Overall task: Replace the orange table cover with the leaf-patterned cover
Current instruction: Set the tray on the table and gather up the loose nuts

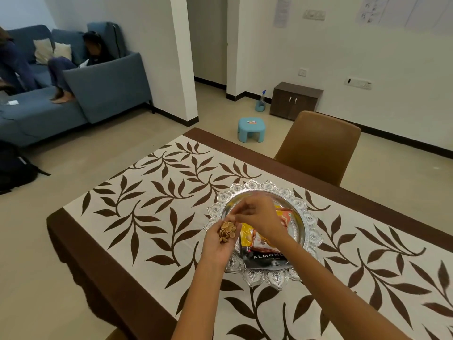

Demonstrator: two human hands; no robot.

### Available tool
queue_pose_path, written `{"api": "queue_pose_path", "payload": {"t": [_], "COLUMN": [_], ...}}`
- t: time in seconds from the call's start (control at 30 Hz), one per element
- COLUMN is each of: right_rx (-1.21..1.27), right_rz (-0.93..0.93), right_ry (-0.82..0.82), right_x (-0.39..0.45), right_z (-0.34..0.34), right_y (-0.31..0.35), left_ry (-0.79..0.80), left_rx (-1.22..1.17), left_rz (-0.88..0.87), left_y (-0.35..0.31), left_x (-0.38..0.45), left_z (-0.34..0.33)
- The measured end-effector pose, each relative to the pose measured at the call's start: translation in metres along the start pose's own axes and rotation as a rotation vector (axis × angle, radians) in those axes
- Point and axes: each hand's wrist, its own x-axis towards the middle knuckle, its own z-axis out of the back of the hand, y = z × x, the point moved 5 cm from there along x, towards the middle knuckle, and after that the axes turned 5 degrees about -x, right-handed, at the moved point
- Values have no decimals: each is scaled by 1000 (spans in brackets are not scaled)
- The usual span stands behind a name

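Tiled living room, white walls, blue sofa at ten o'clock with people seated on it. Small blue stool at twelve, low brown cabinet at one, brown chair tucked at the table's far side around one o'clock.

The leaf-patterned cover is already spread over the table, brown border hanging over the near-left edge. No orange cover in view; cannot say where it went.

A silver scalloped tray sits on the cover just right of centre, holding snack packets, one dark and marked ALMOND.

Your left hand is cupped palm-up over the tray's nine o'clock rim, cradling a heap of small tan chips. Your right hand hovers over the tray with fingers bunched at the heap, seemingly pinching pieces; the grip itself is blurred.

Judgement: the swap looks done, table dressing remains. The cover reads as thin, soft cloth, light and prone to sliding or wrinkling under the tray. If you straighten it, take it at the brown border corners, and lift the tray first; don't drag it.
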Motion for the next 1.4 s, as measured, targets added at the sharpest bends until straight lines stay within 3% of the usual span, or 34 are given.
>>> {"api": "queue_pose_path", "payload": {"t": [0.13,0.27,0.4,0.53,0.7,0.83,1.1,1.23,1.4], "right_rx": [-146,-274,-769,-1017,-1052,-1099,-1316,-1230,-997], "right_rz": [76,-10,-86,-50,-59,41,177,173,268], "right_ry": [-91,-184,-6,83,134,64,117,144,370], "right_x": [-3,-12,-31,-43,-39,-38,-45,-38,-45], "right_z": [5,14,7,2,14,5,-16,-11,-27], "right_y": [2,-20,-38,-48,-64,-53,-49,-49,-46], "left_ry": [21,54,60,67,51,58,55,46,49], "left_rx": [-12,-22,-69,-67,-47,-47,-60,-49,-56], "left_rz": [8,22,31,23,27,28,17,10,18], "left_y": [1,-3,-6,-5,-2,2,1,-1,-3], "left_x": [1,-3,-5,-6,-4,-5,-9,-11,-12], "left_z": [-2,1,2,1,-1,0,2,1,2]}}
